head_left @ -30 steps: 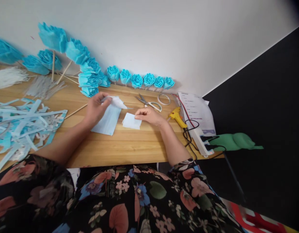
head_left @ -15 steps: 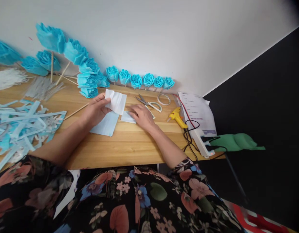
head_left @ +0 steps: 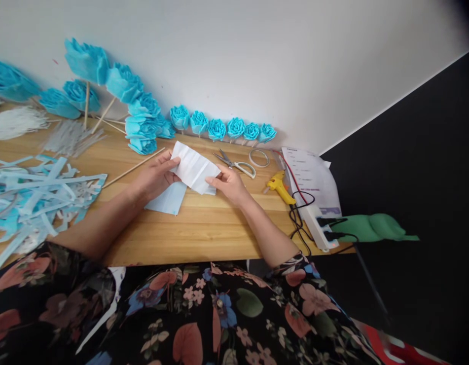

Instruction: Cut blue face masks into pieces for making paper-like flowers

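Note:
My left hand (head_left: pixel 160 172) pinches a pale, creased piece of paper (head_left: pixel 186 163) between thumb and fingers, raised above the table. Meeting it edge to edge or overlapping is a second pale paper piece (head_left: pixel 206 180), pinched by the thumb and fingers of my right hand (head_left: pixel 231 183). Where one piece ends and the other begins is hard to make out. Below my left hand a light blue paper square (head_left: pixel 168 199) lies flat, its upper part hidden. Scissors (head_left: pixel 236 163) with white handles lie just beyond my right hand.
Blue paper roses (head_left: pixel 217 130) line the wall, larger ones (head_left: pixel 123 83) on sticks at left. Paper strips (head_left: pixel 40 192) are heaped at left near a thin stick (head_left: pixel 133 167). A tape roll (head_left: pixel 259 158), yellow glue gun (head_left: pixel 280 187) and power strip (head_left: pixel 320 228) with cords lie right.
My right hand has lifted the small paper piece off the table and brought it up against the piece in my left hand. The view has shifted slightly.

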`<state>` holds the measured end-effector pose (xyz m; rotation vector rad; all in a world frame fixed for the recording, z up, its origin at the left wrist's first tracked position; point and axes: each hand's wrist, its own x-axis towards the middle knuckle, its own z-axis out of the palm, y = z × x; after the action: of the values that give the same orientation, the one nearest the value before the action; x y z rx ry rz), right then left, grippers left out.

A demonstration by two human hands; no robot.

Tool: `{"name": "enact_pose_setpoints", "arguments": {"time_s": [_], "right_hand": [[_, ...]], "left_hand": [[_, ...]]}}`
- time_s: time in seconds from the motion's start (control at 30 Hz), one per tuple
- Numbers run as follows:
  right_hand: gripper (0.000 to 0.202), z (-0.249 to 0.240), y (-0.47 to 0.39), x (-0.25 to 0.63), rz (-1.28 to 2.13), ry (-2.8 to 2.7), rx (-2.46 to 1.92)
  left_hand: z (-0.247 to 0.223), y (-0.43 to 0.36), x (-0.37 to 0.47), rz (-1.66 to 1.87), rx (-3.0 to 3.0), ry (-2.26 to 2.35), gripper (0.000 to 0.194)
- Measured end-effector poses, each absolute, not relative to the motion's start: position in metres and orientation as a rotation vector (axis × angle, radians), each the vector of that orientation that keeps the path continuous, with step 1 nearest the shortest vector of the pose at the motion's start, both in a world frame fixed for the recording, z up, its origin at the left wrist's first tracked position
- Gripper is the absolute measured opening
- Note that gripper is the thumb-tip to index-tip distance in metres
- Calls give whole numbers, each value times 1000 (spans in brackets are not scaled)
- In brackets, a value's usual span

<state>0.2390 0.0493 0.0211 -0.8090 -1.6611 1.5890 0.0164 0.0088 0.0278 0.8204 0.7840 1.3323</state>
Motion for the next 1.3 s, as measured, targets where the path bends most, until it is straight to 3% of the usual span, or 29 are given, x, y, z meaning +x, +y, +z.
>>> {"name": "enact_pose_setpoints", "arguments": {"time_s": [0.1,0.27,0.43,0.53,0.67,1.03,1.3], "right_hand": [[39,19,54,238,1518,-1541,-818],[26,24,56,240,1247,-1478,-904],[11,37,43,241,920,-1831,-625],[14,44,35,238,694,-2084,-373],[22,46,29,233,478,-2225,-389],[19,50,18,227,323,-2188,-416],[19,45,18,226,269,-2209,-521]], "left_hand": [[24,12,15,1416,812,796,19],[17,16,14,1490,884,850,22],[19,15,14,1560,1122,1098,20],[26,10,15,1470,1230,1087,22],[36,0,22,1219,1320,1037,23],[43,-7,34,996,1447,981,16],[28,-6,37,1089,1299,869,52]]}}
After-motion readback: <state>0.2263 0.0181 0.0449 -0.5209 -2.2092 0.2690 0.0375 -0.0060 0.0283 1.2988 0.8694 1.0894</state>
